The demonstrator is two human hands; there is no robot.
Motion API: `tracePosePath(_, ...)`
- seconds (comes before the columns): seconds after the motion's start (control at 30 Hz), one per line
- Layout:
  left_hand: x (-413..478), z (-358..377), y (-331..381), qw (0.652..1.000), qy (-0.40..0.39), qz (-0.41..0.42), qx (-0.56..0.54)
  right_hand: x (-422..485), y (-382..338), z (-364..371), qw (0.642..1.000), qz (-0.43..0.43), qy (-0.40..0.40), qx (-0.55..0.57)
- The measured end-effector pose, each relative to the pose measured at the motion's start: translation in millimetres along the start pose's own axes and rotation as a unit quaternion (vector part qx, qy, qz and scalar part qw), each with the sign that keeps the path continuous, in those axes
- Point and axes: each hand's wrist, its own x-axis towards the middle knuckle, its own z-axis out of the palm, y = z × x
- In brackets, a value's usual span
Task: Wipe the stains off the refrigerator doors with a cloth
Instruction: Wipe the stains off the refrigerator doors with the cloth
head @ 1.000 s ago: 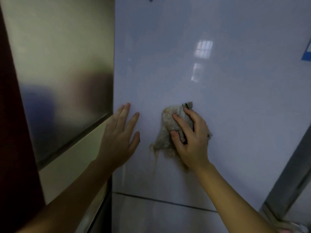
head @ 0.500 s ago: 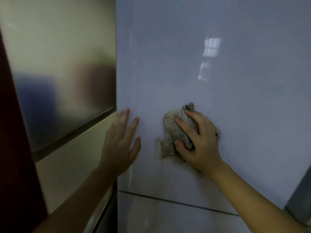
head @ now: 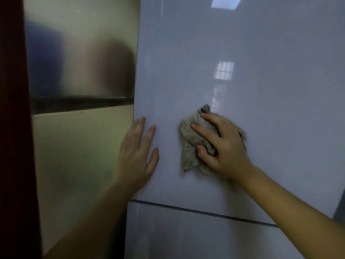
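Only blurred reflections on steel panel (head: 80,62) at left; both palms hidden. Crumpled grey-brown cloth (head: 190,144) gripped in right hand (head: 225,146), fingers and thumb curled round it, pressed against upper refrigerator door (head: 270,109) above the seam. Left hand (head: 136,156) flat near door's left edge, fingers straight, holding nothing.

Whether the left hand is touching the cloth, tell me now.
Apart. The head view shows a strip of bare door between the left hand and the cloth, which the right hand grips.
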Motion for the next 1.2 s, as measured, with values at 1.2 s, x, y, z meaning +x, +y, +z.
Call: tracePosePath(1.2,-76,36,-11,0.997,0.027,0.047,0.052,-19,-18,24,0.993,-0.001,0.083,-0.082)
